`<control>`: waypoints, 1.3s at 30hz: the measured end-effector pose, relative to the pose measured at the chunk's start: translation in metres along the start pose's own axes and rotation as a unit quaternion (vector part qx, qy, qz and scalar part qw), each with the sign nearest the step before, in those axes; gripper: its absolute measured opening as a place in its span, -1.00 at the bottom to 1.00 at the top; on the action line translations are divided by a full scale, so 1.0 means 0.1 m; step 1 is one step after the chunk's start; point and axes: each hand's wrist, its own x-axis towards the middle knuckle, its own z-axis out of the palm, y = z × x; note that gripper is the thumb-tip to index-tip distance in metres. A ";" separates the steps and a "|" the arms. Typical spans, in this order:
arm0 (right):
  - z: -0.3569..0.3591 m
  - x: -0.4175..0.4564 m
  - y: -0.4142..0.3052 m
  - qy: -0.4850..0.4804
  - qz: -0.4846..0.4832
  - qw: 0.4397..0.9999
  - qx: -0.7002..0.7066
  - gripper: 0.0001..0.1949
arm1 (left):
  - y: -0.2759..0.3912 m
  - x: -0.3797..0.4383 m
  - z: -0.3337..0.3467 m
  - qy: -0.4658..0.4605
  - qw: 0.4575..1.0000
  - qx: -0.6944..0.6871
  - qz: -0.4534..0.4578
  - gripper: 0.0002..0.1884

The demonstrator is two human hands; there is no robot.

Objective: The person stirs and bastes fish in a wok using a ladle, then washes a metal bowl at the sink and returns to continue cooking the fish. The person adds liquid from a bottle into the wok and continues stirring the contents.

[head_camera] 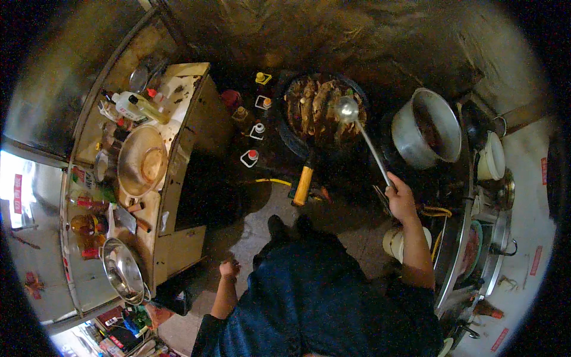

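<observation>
My right hand (400, 198) grips the handle of a metal ladle (374, 149). The ladle's round bowl is over the right side of a dark wok (292, 140), and I cannot tell whether it touches the food. Several browned whole fish (319, 105) lie side by side in the wok among dark sauce. A wooden wok handle (304, 185) points towards me, with no hand on it. My left hand (229, 268) hangs low beside my body, its fingers curled; nothing shows in it, though its inner side is hidden.
Right of the wok a deep aluminium pot (406, 134) stands tilted in view. Several capped jugs (252, 155) line the wok's left. The left counter (178, 120) carries a large metal basin (129, 160), bottles, a cleaver (126, 219) and a steel bowl (118, 263). A white bucket (392, 243) sits below my right forearm.
</observation>
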 end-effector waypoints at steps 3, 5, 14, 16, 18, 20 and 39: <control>-0.03 -0.03 -0.34 -0.101 0.137 0.980 0.102 -0.62 | 0.15 -0.11 0.14 0.021 1.000 0.012 0.019 -0.82; 0.06 -0.03 -0.25 -0.102 0.098 0.985 0.094 -0.63 | 0.24 -0.25 0.31 0.055 0.998 0.023 0.022 -0.82; 0.04 -0.02 -0.24 -0.086 0.080 0.989 0.085 -0.60 | -0.07 -0.09 -0.10 -0.015 0.996 0.054 0.066 -0.87; -0.06 -0.02 -0.29 -0.087 0.074 0.989 0.092 -0.58 | -0.16 0.00 -0.20 -0.040 0.997 -0.066 -0.003 -0.90; -0.16 0.01 -0.30 -0.090 0.063 0.990 0.086 -0.58 | -0.25 0.08 -0.28 -0.045 0.996 -0.072 -0.011 -0.92; -0.25 0.05 -0.27 -0.089 0.039 0.994 0.053 -0.59 | -0.39 0.11 -0.35 -0.049 0.995 -0.081 -0.021 -0.94; -0.49 0.20 -1.14 -0.166 0.021 0.982 0.086 -0.52 | -1.01 -0.10 -0.62 0.014 0.991 -0.114 0.065 -0.83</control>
